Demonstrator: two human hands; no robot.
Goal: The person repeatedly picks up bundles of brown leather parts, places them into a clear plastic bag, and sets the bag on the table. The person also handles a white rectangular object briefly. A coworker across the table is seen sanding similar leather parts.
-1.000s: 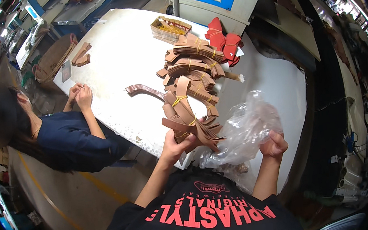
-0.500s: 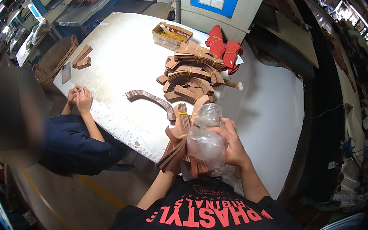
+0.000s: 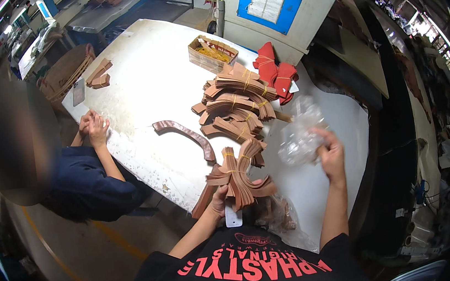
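Observation:
My left hand is closed around bundles of brown leather strips, bound with yellow rubber bands, near the table's front edge. A white tag hangs below them. Off to the right, my right hand grips a crumpled clear plastic bag above the table, apart from the bundles. Just beyond the held strips lie several banded brown bundles. A single curved, glossy brown strip rests to their left. Another clear plastic bag with brown pieces in it is by my body.
A box of yellow rubber bands stands at the back of the white table, with red tied bundles to its right. At left sits a co-worker, their hands together near a phone and a small brown bundle.
My right hand has drawn the plastic bag away from the bundles to the right and farther out. The strips in my left hand now show uncovered.

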